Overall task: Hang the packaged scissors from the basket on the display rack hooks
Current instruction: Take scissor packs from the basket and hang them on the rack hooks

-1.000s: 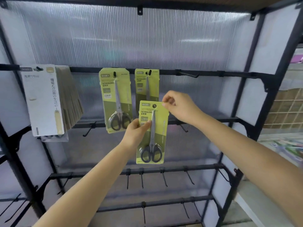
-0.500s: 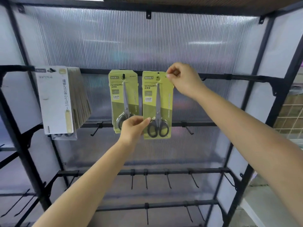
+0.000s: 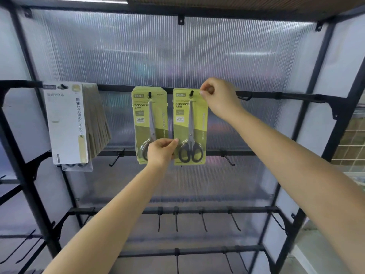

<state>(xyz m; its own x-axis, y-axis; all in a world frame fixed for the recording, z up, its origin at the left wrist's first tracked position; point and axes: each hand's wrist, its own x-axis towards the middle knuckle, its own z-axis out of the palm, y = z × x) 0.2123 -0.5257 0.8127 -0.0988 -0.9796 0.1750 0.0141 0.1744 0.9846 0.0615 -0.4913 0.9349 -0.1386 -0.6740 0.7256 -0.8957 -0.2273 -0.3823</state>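
The scissors pack [image 3: 190, 127] hangs at the display rack's [image 3: 286, 95] top rail, just right of another pack [image 3: 151, 125]. The right hand [image 3: 219, 97] has its grip pinched on the pack's top right corner; the left hand [image 3: 161, 153] pinches its lower left edge. It looks light, a stiff flat card, best held by the edges near the hang hole.

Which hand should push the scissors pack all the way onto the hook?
Probably the right hand. It pinches the top corner of the right scissors pack, right beside the hook hole. The left hand only holds the pack's lower edge, far below the hook.
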